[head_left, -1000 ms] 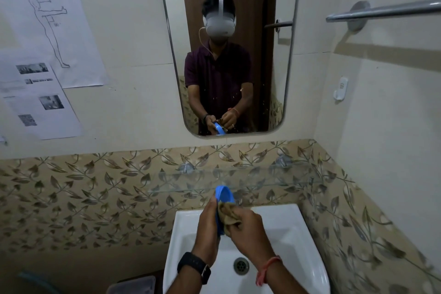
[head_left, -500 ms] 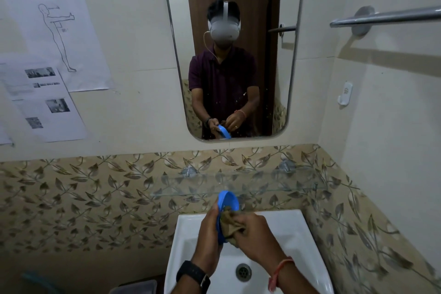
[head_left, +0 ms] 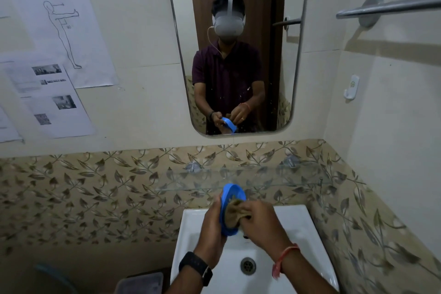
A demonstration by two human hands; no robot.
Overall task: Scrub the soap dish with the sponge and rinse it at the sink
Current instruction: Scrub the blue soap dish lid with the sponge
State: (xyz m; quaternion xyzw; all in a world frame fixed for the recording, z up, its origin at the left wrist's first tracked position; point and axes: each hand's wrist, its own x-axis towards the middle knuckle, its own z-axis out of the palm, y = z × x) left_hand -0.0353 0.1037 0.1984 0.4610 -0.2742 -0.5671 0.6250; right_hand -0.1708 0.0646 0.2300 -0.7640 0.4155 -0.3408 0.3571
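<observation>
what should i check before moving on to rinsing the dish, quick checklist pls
1. Left hand grips the blue soap dish firmly: ok, fingers wrap its edge and it is held on edge over the sink.
2. Right hand has the sponge on the dish: ok, the brown sponge is pressed against the dish's inner face.
3. Dish scrubbed clean all over: cannot tell, the sponge covers much of it and the back faces away.
4. Water running for the rinse: cannot tell, no tap or stream is in view.
5. Drain free: ok, nothing sits on it.
6. Glass shelf clear of the dish: ok, the dish is below and in front of it.
</observation>
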